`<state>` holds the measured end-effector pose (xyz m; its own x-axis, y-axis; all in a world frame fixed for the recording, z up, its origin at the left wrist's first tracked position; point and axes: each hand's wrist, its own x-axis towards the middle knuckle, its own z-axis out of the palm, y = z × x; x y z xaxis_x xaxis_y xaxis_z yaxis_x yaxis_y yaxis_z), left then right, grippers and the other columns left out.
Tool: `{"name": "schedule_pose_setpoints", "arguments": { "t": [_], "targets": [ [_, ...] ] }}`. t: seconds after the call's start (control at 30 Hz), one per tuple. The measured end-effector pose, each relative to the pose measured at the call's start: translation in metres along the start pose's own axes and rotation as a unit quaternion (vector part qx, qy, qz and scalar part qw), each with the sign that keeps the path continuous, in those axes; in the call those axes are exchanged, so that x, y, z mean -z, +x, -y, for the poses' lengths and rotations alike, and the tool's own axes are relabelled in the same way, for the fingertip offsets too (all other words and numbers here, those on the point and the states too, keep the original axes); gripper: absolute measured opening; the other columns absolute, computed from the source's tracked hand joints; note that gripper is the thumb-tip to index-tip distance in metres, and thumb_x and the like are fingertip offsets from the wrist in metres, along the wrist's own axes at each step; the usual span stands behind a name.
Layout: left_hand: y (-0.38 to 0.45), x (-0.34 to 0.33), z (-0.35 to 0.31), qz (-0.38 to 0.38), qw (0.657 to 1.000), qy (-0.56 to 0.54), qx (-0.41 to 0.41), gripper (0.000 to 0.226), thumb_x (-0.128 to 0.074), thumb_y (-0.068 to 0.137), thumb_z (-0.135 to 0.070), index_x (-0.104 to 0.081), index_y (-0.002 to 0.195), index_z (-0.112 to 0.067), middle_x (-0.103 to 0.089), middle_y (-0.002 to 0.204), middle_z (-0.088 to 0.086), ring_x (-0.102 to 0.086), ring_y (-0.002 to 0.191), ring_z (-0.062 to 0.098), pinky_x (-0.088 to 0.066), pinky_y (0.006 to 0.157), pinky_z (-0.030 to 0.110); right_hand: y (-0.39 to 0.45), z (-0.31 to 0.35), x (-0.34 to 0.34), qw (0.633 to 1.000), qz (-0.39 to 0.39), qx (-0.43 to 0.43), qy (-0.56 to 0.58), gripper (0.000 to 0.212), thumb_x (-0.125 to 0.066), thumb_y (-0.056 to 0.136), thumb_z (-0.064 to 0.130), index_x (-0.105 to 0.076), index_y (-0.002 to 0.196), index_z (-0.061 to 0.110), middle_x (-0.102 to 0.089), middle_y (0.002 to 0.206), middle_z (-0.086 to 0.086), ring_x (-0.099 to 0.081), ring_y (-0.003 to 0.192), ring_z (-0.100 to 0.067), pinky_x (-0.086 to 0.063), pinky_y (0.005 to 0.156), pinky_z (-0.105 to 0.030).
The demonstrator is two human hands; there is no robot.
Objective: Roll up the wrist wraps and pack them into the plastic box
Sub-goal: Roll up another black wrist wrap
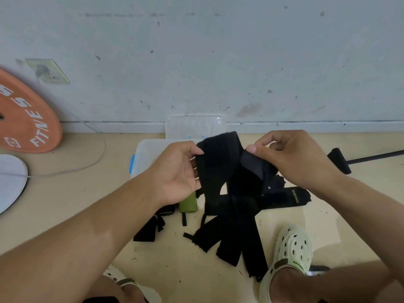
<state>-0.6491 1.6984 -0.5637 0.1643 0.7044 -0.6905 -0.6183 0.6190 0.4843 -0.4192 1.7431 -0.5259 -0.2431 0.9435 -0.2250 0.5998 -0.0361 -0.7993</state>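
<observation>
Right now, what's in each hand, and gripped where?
Both hold one black wrist wrap above the floor. The left hand pinches its left edge near the top; the right hand pinches the folded end at its right side.

Orange weight plate point(24, 119) against wall, grey cable point(96, 158) on floor, wall socket point(47, 71)

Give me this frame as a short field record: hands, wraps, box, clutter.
left hand: holds the left edge of a black wrist wrap, raised above the floor
right hand: pinches the same wrap's other end
loose wraps: black pile on the floor under the hands, unrolled
green roll: on the floor by the left hand
plastic box: clear, blue latch, behind the hands, open; contents hidden
box lid: leaning at the wall
weight plate: orange, against the wall, far left
</observation>
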Motion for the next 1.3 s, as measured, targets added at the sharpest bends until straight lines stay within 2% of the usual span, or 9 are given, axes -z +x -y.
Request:
{"name": "schedule_pose_setpoints", "arguments": {
  "t": [0.1, 0.23, 0.4, 0.57, 0.8, 0.97, 1.07, 1.2, 1.3],
  "targets": [
    [-0.001, -0.005, 0.004, -0.021, 0.998, 0.042, -0.043, 0.040, -0.058, 0.096, -0.013, -0.064, 0.135, -0.010, -0.072, 0.110, 0.009, -0.071, 0.102, 0.024, -0.062, 0.085, 0.038, -0.006, 0.006, -0.003, 0.998, 0.038, 0.013, 0.040, 0.021, -0.074, 0.091, 0.040, -0.073, 0.083, 0.020, -0.062, 0.056, -0.015, -0.037, 0.037, -0.007, -0.034, 0.043, -0.012],
    [-0.001, -0.009, 0.012, -0.027, 0.992, 0.079, -0.092, 0.031, -0.051, 0.106, -0.013, -0.063, 0.134, -0.010, -0.074, 0.125, 0.012, -0.071, 0.111, 0.025, -0.060, 0.089, 0.037, -0.011, 0.007, -0.015, 0.992, 0.093, 0.014, 0.089, 0.013, -0.073, 0.094, 0.029, -0.069, 0.084, 0.020, -0.071, 0.066, -0.014, -0.055, 0.049, -0.010, -0.043, 0.051, -0.013],
    [-0.004, -0.014, 0.020, 0.014, 0.991, 0.077, -0.111, 0.031, -0.048, 0.107, -0.009, -0.060, 0.135, -0.009, -0.077, 0.115, 0.012, -0.076, 0.101, 0.024, -0.064, 0.083, 0.039, -0.009, -0.004, -0.031, 0.993, 0.031, 0.011, 0.115, 0.008, -0.077, 0.090, 0.026, -0.074, 0.085, 0.021, -0.075, 0.082, -0.013, -0.069, 0.075, -0.032, -0.060, 0.087, -0.050],
    [-0.005, -0.014, 0.023, 0.043, 0.989, 0.068, -0.123, 0.030, -0.047, 0.107, -0.007, -0.057, 0.136, -0.008, -0.075, 0.120, 0.015, -0.075, 0.108, 0.029, -0.062, 0.091, 0.044, -0.007, -0.007, -0.035, 0.991, -0.004, 0.000, 0.136, 0.008, -0.080, 0.089, 0.027, -0.076, 0.083, 0.023, -0.074, 0.078, -0.008, -0.068, 0.071, -0.020, -0.060, 0.088, -0.055],
    [-0.003, -0.015, 0.030, 0.058, 0.987, 0.068, -0.131, 0.031, -0.056, 0.102, -0.004, -0.056, 0.133, -0.007, -0.076, 0.118, 0.017, -0.076, 0.104, 0.028, -0.063, 0.089, 0.042, -0.005, -0.012, -0.039, 0.992, -0.020, -0.008, 0.125, 0.009, -0.079, 0.090, 0.027, -0.074, 0.082, 0.025, -0.068, 0.064, 0.009, -0.063, 0.060, -0.001, -0.060, 0.076, -0.034],
    [-0.002, -0.012, 0.036, 0.014, 0.974, 0.142, -0.177, 0.042, -0.068, 0.092, 0.002, -0.056, 0.131, -0.010, -0.077, 0.112, 0.015, -0.077, 0.102, 0.028, -0.064, 0.086, 0.040, -0.006, -0.017, -0.048, 0.991, -0.027, -0.020, 0.129, 0.018, -0.081, 0.087, 0.033, -0.067, 0.093, 0.024, -0.068, 0.076, 0.003, -0.067, 0.070, -0.013, -0.059, 0.076, -0.040],
    [0.000, -0.009, 0.035, -0.018, 0.967, 0.164, -0.195, 0.041, -0.070, 0.093, 0.000, -0.057, 0.129, -0.014, -0.078, 0.110, 0.012, -0.077, 0.100, 0.027, -0.064, 0.082, 0.040, -0.007, -0.016, -0.043, 0.995, 0.026, -0.050, 0.088, 0.027, -0.082, 0.086, 0.036, -0.062, 0.101, 0.027, -0.069, 0.090, 0.002, -0.069, 0.080, -0.015, -0.053, 0.075, -0.030],
    [0.001, -0.008, 0.032, -0.036, 0.964, 0.175, -0.196, 0.032, -0.067, 0.098, -0.012, -0.061, 0.125, -0.026, -0.077, 0.111, 0.007, -0.075, 0.103, 0.027, -0.064, 0.082, 0.043, -0.009, -0.009, -0.033, 0.981, 0.173, -0.068, 0.054, 0.014, -0.077, 0.089, 0.038, -0.072, 0.081, 0.028, -0.075, 0.080, 0.015, -0.070, 0.078, 0.004, -0.047, 0.077, -0.018],
    [0.000, -0.009, 0.029, -0.044, 0.963, 0.164, -0.210, 0.034, -0.063, 0.101, -0.012, -0.059, 0.129, -0.031, -0.076, 0.113, 0.007, -0.075, 0.103, 0.026, -0.063, 0.081, 0.042, -0.014, -0.009, -0.041, 0.965, 0.252, -0.054, 0.041, 0.015, -0.074, 0.093, 0.037, -0.076, 0.104, 0.027, -0.079, 0.095, 0.010, -0.073, 0.087, -0.002, -0.056, 0.084, -0.023]
  ]
}}
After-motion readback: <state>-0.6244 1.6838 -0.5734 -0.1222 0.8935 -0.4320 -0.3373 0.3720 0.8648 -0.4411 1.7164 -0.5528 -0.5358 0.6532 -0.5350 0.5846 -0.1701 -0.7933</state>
